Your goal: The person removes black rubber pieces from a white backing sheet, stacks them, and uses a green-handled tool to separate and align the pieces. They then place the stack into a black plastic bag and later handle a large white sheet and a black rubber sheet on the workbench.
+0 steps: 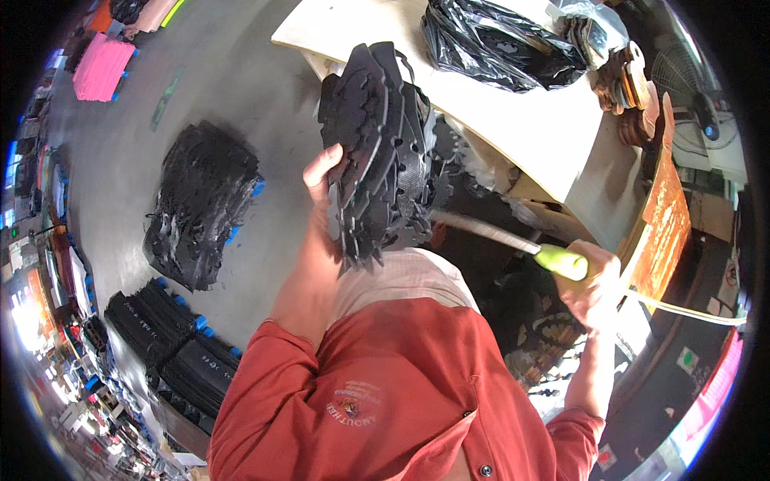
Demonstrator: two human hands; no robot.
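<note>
In front of my body, my left hand (322,178) is closed around a thick bundle of black sheet pieces (365,152) with jagged, notched edges. The thumb presses on the bundle's left face; the other fingers are hidden behind it. To the right, my right hand (593,287) grips a tool with a yellow-green handle (561,261). Its long thin blade (489,231), blurred by motion, points left to the bundle's lower right side. Whether the tip touches the bundle, I cannot tell.
A pale table (545,128) stands ahead, bearing a black plastic bag (501,44) and several sole-shaped pieces (630,84). Ragged black sheets (200,204) are stacked on the grey floor at left. Nearer lie more black stacks (172,341). A fan (690,92) stands at far right.
</note>
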